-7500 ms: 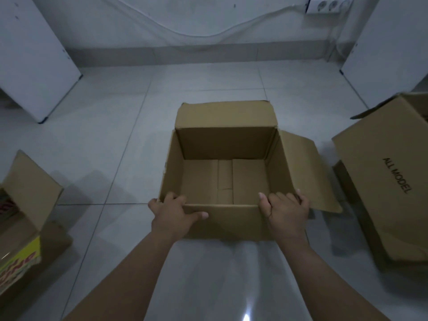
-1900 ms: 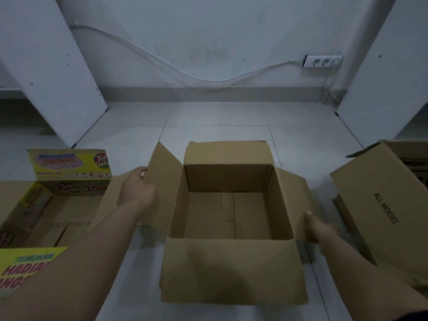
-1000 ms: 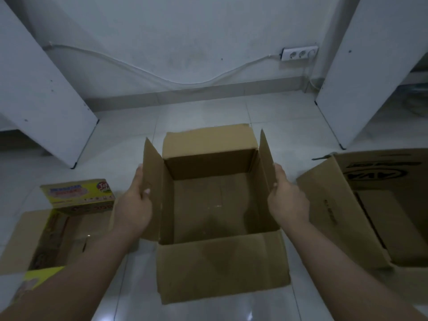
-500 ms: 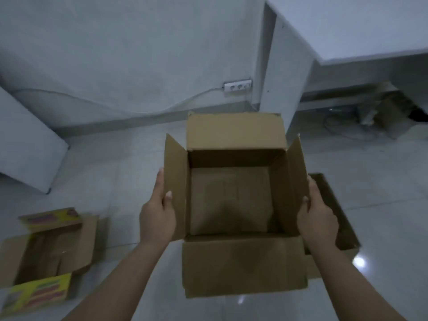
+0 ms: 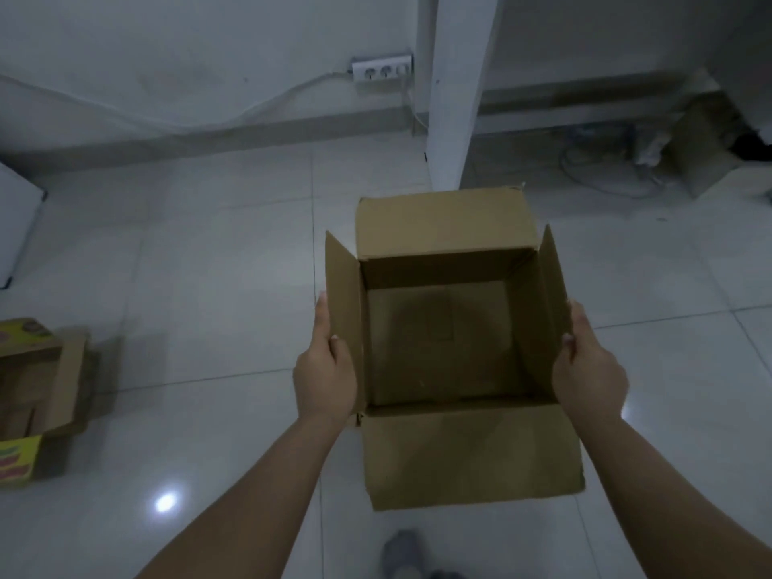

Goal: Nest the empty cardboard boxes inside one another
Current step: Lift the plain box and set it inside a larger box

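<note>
1. So, far left: a brown cardboard box with yellow printed flaps (image 5: 37,394) sits open on the floor; contents unclear, nothing nested yet.
2. Your left hand (image 5: 325,369) and right hand (image 5: 585,369) clamp the plain brown open cardboard box (image 5: 451,348), lifted, empty.
3. Nesting is all left; no bigger box in view.

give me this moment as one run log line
step: carrying | left hand: grips box's left side | right hand: grips right side | brown box: open, empty, lifted off floor | printed box: on floor, far left
</note>
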The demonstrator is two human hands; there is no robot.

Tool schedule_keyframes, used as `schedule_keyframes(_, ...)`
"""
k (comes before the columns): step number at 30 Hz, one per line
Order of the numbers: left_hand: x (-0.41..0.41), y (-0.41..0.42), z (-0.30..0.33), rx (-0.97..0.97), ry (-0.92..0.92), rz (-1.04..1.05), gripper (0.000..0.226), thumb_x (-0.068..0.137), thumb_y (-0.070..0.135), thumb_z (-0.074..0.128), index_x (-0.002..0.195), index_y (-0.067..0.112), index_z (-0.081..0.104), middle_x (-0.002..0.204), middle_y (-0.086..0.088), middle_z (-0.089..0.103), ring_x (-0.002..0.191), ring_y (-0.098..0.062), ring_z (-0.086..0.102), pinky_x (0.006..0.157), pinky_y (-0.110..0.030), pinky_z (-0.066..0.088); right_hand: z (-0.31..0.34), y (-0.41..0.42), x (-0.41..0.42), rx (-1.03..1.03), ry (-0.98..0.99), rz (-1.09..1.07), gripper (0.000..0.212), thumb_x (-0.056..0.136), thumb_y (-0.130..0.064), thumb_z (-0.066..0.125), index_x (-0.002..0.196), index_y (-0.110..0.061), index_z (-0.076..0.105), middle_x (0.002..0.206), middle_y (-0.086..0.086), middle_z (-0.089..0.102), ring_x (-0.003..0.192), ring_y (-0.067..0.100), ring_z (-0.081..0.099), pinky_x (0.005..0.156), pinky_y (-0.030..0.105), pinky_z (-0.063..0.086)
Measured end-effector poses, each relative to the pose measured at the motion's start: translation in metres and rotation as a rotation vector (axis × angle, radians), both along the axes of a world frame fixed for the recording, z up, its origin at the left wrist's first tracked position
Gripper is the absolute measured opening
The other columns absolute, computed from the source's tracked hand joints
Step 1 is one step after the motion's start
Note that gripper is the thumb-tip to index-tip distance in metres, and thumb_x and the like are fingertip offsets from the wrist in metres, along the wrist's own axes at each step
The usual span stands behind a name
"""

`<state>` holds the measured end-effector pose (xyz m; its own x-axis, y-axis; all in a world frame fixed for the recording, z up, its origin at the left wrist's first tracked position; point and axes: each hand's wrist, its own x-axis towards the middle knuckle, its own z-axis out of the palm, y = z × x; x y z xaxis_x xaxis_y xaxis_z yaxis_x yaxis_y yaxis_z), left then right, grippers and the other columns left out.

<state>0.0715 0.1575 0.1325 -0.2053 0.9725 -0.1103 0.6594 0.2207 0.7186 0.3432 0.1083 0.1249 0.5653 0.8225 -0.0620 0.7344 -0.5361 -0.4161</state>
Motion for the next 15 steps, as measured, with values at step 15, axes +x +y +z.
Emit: schedule_keyframes(15, 0.046, 0.015, -0.128, -0.205, 0.243, 0.080, 0.053, 0.098, 0.020, 0.031, 0.146, 0.032, 0.012, 0.048, -0.003, 0.039, 0.042, -0.015, 0.039, 0.042, -0.022, 0.029, -0.119, 0.033, 0.053, -0.169, 0.240, 0.029, 0.050, 0.096, -0.010, 0.037, 0.144, -0.023, 0.028, 0.086, 0.018, 0.063, 0.069, 0.028, 0.056, 0.063, 0.031, 0.045)
